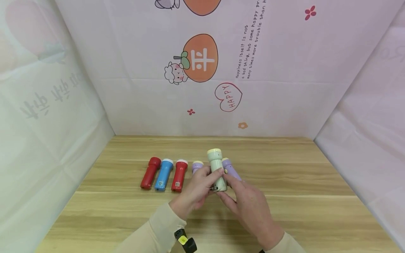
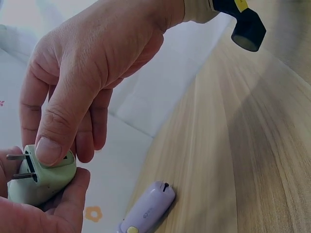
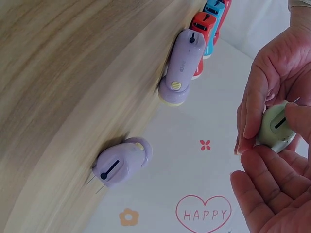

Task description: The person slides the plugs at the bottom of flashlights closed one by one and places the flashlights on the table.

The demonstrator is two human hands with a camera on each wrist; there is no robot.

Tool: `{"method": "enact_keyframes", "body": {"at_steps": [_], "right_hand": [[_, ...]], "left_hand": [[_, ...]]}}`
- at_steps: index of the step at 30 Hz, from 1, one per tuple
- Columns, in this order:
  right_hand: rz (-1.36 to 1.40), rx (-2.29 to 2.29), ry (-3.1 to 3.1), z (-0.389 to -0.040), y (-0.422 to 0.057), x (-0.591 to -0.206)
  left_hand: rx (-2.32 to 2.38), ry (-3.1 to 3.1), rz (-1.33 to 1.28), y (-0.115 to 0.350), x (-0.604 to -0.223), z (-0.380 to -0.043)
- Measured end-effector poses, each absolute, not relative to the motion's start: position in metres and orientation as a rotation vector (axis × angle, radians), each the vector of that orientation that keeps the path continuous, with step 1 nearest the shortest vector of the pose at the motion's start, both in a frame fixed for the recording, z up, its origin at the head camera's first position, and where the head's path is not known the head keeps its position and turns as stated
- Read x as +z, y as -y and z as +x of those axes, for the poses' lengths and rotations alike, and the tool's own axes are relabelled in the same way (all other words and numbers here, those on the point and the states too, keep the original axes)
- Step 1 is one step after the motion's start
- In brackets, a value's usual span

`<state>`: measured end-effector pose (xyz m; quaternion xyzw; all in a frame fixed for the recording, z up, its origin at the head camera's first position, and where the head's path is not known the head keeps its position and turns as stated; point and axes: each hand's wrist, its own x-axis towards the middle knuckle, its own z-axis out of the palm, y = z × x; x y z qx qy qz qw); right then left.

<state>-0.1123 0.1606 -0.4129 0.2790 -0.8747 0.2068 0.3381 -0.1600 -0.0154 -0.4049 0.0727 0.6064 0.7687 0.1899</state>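
Note:
A pale green flashlight [image 1: 216,164] with a cream rim stands raised between both hands, head pointing up and away. My left hand [image 1: 196,188] grips its body, the thumb lying along it close to the tail. From the other side my right hand [image 1: 253,207] pinches it near the tail with thumb and index finger; its other fingers are spread in the right wrist view. Two metal plug prongs [image 2: 23,175] stick out of the tail in the left wrist view. Beyond the hands lie two purple flashlights, one [image 3: 182,63] behind the left hand, the other [image 3: 124,162] with thin prongs out.
On the wood-grain table [image 1: 300,182], left of the hands, lie a dark red flashlight [image 1: 150,173], a blue flashlight [image 1: 164,175] and a red flashlight [image 1: 179,175] with a white rim, in a row. White printed cloth [image 1: 142,105] walls the back and both sides.

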Motion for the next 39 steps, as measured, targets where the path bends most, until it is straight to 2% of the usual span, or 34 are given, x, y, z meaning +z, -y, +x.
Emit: {"method": "enact_keyframes", "body": {"at_steps": [39], "right_hand": [[0.806, 0.446, 2.108, -0.1133, -0.1575, -0.4160]], "left_hand": [[2.151, -1.746, 0.193, 0.0190, -0.4034, -0.1536]]}}
